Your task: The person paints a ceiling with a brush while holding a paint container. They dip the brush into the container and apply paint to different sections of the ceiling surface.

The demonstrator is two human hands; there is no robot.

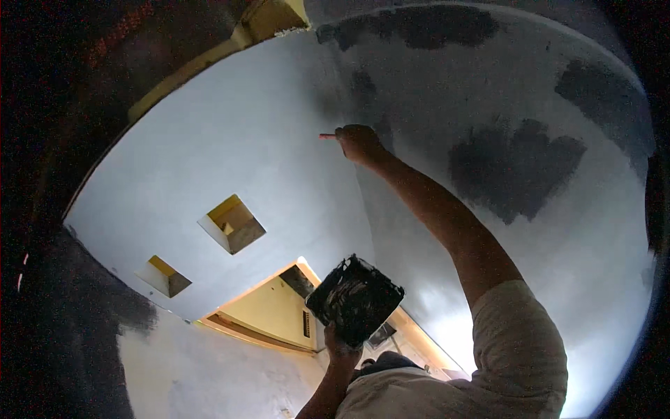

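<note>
Fingers of the right hand [357, 143], upper centre, curl tightly round a thin reddish stick [326, 136], mostly hidden in the fist. Lower centre, the left hand [342, 345] grips a black-smeared tray [354, 297], some fingers lost in shadow.

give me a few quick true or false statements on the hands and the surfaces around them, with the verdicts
1. The right hand holds a thin red tool. True.
2. The left hand is empty. False: the left hand holds a dark board.
3. The two small holes in the pale surface are round. False: both are four-sided.
4. Dark patches show to the right of the right hand in the picture. True.
5. The right sleeve covers the forearm. False: the sleeve is short and the forearm is bare.
</note>
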